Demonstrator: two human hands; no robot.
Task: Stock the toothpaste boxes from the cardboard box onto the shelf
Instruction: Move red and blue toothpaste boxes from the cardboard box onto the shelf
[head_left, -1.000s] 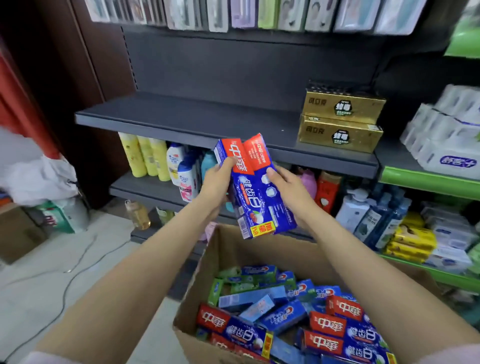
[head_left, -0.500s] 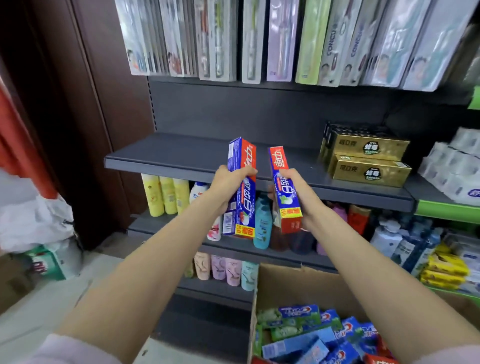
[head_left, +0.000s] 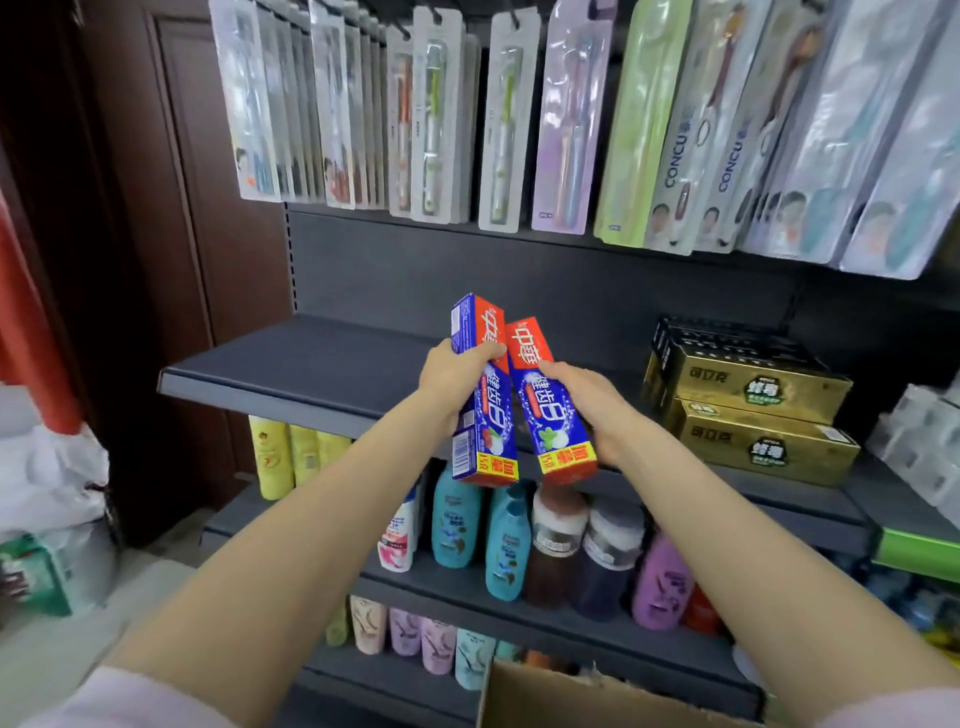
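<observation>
The shelf (head_left: 322, 358) is bare on its left half, just ahead of the two boxes. Each blue-and-red box, left box (head_left: 480, 410) and right box (head_left: 553, 410), looks light, stiff, crushable; hold mid-length. Left hand (head_left: 452, 371) and right hand (head_left: 587, 395) each wrap fingers round one, held upright, touching.

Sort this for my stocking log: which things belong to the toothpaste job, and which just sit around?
Job: left hand gripping a toothpaste box; right hand gripping a second toothpaste box; grey shelf; cardboard box.
Around: hanging toothbrushes, gold boxes, shampoo bottles.
</observation>
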